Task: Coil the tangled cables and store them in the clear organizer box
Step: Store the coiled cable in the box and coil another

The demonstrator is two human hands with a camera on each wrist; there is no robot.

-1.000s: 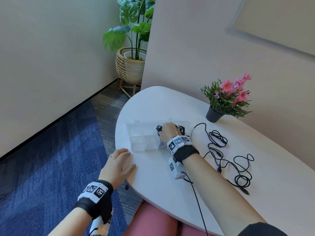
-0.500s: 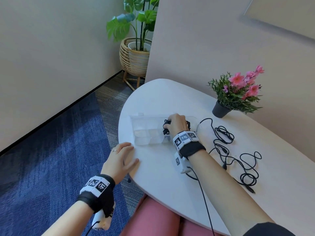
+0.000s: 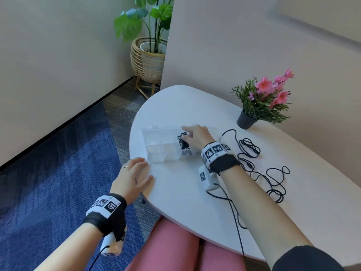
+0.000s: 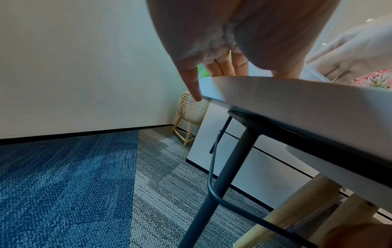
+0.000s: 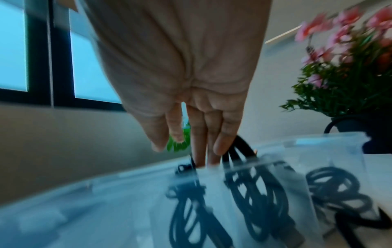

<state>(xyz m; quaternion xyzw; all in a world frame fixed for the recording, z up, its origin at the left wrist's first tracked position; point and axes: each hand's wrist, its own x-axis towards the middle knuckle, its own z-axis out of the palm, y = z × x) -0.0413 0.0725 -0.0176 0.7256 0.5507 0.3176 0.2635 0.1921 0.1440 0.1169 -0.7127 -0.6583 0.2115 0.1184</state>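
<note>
A clear organizer box (image 3: 156, 151) lies on the white table (image 3: 181, 194), near its left end. A coiled black cable (image 3: 182, 140) sits in one compartment. My right hand (image 3: 188, 132) reaches into the box with straight fingers (image 5: 198, 151) that press on that coil. In the right wrist view, coiled cables (image 5: 254, 193) fill neighbouring compartments behind the clear box wall (image 5: 84, 193). A loose tangled black cable (image 3: 259, 165) sprawls on the table right of my right wrist. My left hand (image 3: 140, 169) rests flat on the table's near left edge (image 4: 275, 94) and holds nothing.
A small black pot of pink flowers (image 3: 247, 121) stands at the back of the table, just beyond the tangle. A wicker planter (image 3: 149, 59) with a large green plant stands on the floor by the wall. The wrist camera's lead (image 3: 234, 222) trails over the near table edge.
My right hand has stretched its fingers over the coil, which now shows to the left of the hand. The left hand has stayed on the table edge. The head view has shifted slightly.
</note>
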